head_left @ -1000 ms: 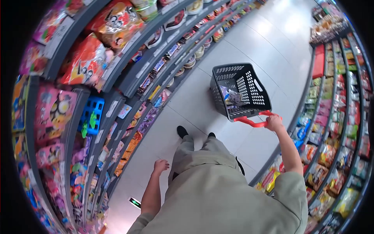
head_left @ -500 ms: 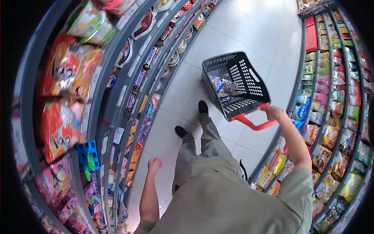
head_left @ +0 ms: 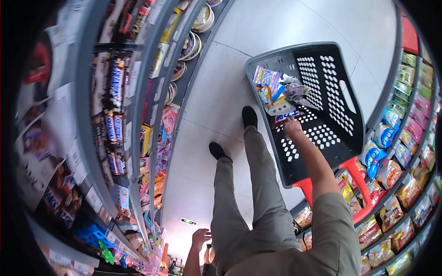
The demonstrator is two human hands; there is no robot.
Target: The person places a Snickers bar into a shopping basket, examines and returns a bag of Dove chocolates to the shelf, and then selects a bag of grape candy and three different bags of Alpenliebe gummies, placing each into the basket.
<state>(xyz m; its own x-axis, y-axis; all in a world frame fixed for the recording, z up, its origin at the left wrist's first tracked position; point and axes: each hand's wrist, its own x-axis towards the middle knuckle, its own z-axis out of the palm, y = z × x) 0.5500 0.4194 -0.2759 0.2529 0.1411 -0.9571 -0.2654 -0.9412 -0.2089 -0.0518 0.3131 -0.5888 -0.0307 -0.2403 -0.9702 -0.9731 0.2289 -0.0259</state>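
My right hand [head_left: 293, 129] reaches down into a black shopping basket [head_left: 343, 138] with perforated walls. Its fingertips close on the edge of a wrapped snack bar [head_left: 282, 118], white with blue letters and red, lying on the basket's inner side. Just beyond the hand are a purple packet [head_left: 267, 75], a blue-and-yellow packet [head_left: 271, 93] and a crumpled grey-purple packet [head_left: 294, 89]. The basket's red handle [head_left: 361, 193] hangs free beside my forearm. By my left leg, my left hand [head_left: 200, 239] is loosely curled, fingers and thumb apart, with nothing clearly held.
Shelves on the left carry chocolate bars [head_left: 117, 83], round tubs [head_left: 202, 19] and a blue plastic basket [head_left: 93, 236]. Bagged snacks [head_left: 391, 209] fill the right shelves. Pale floor tiles [head_left: 198, 138] run between them. Another person's legs [head_left: 209, 254] show behind me.
My right hand has let go of the red handle and reached inside the basket. The basket now appears larger and nearer. My left hand has shifted lower in view, its fingers less tightly curled.
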